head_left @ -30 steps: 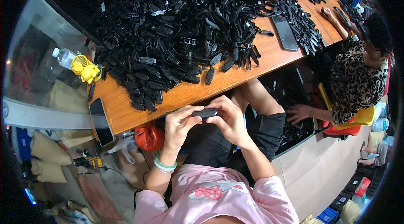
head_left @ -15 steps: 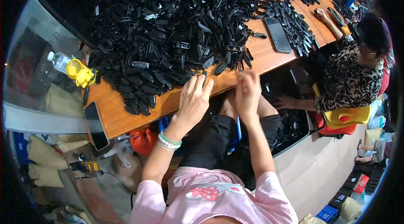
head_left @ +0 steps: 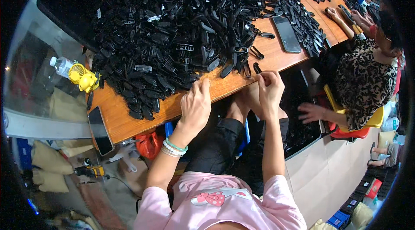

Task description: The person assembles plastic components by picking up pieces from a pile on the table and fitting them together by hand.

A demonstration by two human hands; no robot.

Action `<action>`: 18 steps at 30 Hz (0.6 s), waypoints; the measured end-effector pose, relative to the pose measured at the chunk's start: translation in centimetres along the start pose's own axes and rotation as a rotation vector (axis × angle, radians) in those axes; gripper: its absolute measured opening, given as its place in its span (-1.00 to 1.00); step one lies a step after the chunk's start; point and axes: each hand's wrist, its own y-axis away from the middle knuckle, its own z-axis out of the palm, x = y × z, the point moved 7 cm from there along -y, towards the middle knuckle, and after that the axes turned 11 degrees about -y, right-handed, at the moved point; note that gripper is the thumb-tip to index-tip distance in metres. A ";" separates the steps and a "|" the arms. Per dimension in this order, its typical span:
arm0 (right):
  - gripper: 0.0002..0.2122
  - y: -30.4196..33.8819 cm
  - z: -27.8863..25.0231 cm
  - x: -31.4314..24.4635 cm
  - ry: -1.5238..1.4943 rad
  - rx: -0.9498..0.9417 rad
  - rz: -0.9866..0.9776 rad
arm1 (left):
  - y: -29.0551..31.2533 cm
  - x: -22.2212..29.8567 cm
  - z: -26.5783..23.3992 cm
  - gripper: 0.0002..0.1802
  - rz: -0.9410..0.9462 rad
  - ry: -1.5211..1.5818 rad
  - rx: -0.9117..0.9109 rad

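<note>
A black piece [head_left: 257, 68] lies just beyond the right grip [head_left: 271, 89], perhaps touching.

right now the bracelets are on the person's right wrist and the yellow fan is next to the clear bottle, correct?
Not quite: the head view shows the bracelets on the wrist of the left hand. The yellow fan is next to the clear bottle, as you said.

Small parts [head_left: 160, 53]: black, some shiny grey
Table [head_left: 116, 122]: orange-brown
Shirt [head_left: 259, 204]: pink, with a red and white picture
Bracelets [head_left: 174, 148]: pale green and white
Little fan [head_left: 82, 77]: bright yellow
Bag [head_left: 149, 144]: red
Co-worker's top [head_left: 361, 76]: black and cream, curly shapes
</note>
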 end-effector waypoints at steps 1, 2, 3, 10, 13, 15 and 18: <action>-0.86 0.3 -0.2 -0.2 -0.001 -0.009 0.050 | 0.3 0.1 -0.1 -0.84 0.000 -0.004 -0.003; -0.78 0.6 -0.4 -0.6 -0.061 0.042 0.035 | 0.6 -0.1 -0.5 -0.77 -0.059 0.230 0.045; -0.78 1.1 -0.4 -0.9 -0.062 0.044 0.040 | 1.1 -0.4 -1.0 -0.70 -0.119 0.465 0.093; -0.76 6.9 3.3 -7.2 -1.160 -0.573 0.320 | 4.2 0.1 -2.4 -0.68 -0.268 1.151 -0.143; -0.76 7.6 3.4 -7.9 -1.106 -0.592 0.217 | 4.7 -0.2 -3.2 -0.70 -0.288 1.153 -0.138; -0.77 8.1 3.6 -6.9 -1.051 -0.550 0.288 | 5.1 -0.5 -3.4 -0.74 -0.303 1.158 -0.160; -0.75 8.0 3.4 -7.2 -0.802 -0.635 0.100 | 5.4 -1.0 -3.6 -0.77 -0.307 1.111 -0.121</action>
